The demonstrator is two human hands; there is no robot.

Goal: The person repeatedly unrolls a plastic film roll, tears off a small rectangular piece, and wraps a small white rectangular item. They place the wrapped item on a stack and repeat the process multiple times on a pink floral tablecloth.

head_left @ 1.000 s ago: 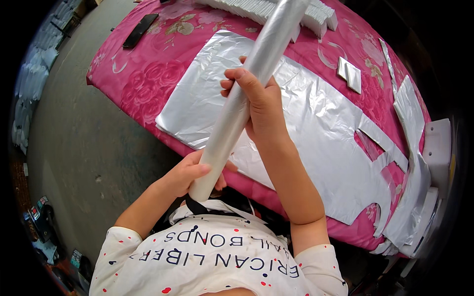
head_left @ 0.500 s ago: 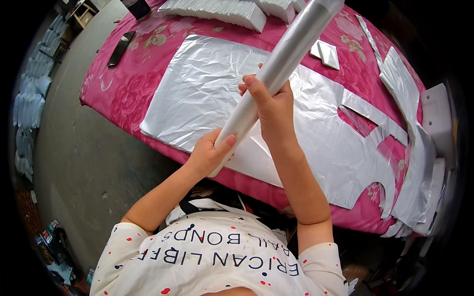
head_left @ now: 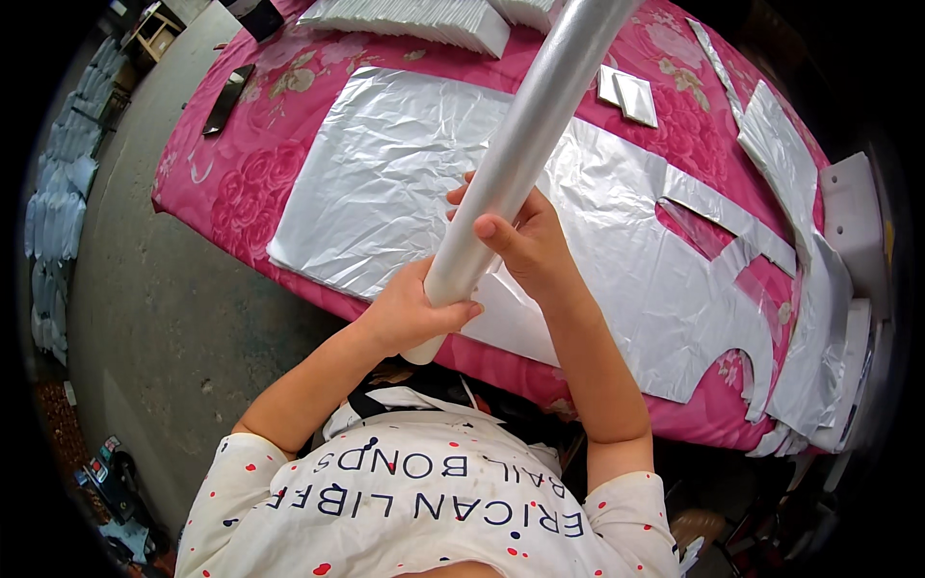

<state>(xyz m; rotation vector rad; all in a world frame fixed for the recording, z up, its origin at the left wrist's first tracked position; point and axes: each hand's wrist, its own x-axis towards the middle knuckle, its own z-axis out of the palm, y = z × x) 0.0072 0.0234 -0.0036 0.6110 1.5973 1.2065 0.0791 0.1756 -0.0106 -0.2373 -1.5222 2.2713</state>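
A long, shiny whitish roll of plastic film (head_left: 530,125) slants up from my waist toward the upper right, its far end cut off by the picture's top edge. My left hand (head_left: 409,308) is wrapped round it close to the lower end. Higher up, my right hand (head_left: 525,236) curls about the roll, thumb on the front and fingertips showing on its left side. Beneath lies a stack of flat silvery plastic sheets (head_left: 376,164), creased on top. At its right are silvery plastic aprons or bags with cut-out handle-like openings (head_left: 636,308).
A pink floral cloth (head_left: 260,193) covers the table. On it are a black phone (head_left: 228,99), rows of folded white packets (head_left: 414,21) at the back, two small silvery packets (head_left: 634,100), and loose film strips (head_left: 790,183) at the right. White plastic pieces (head_left: 853,226) stand beyond the right edge.
My right hand has slid down the roll, nearer to my left hand. The roll has tilted more upright and its lower end sits slightly lower. Both hands still hold it.
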